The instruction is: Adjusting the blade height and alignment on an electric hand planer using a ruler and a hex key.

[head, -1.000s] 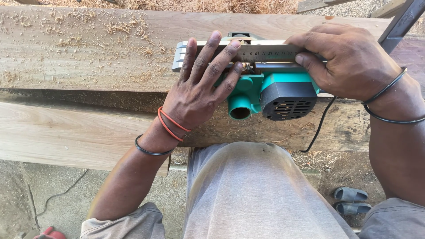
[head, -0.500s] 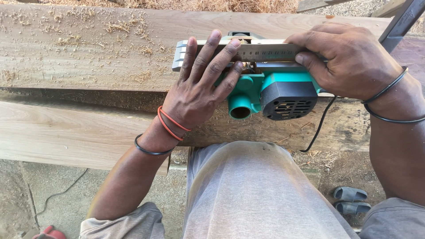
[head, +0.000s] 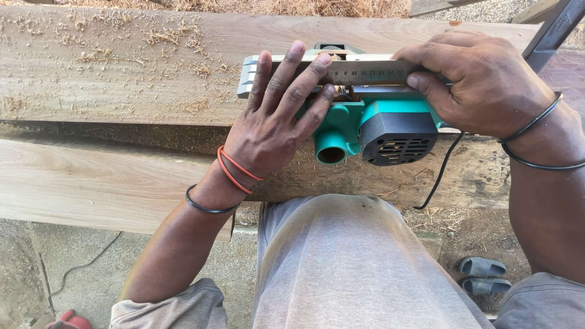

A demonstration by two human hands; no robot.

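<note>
A green and black electric planer (head: 372, 125) lies upside down on a thick wooden plank (head: 122, 73), its metal sole facing up. Across that sole lies a steel ruler (head: 359, 72). My left hand (head: 277, 116) rests flat on the planer's front, fingers spread over the sole and the ruler's left part. My right hand (head: 481, 79) presses the ruler's right end down against the planer. A black cord (head: 439, 173) hangs from the planer over the plank's edge.
Wood shavings lie scattered over the plank. A second, paler plank (head: 79, 183) runs lower at the left. My grey-clad knee (head: 353, 262) fills the front. A pair of dark sandals (head: 481, 274) sits on the ground at the right; a red object (head: 67, 320) shows bottom left.
My left hand's fingers have shifted slightly on the planer's sole. The planer, ruler and right hand stay where they were.
</note>
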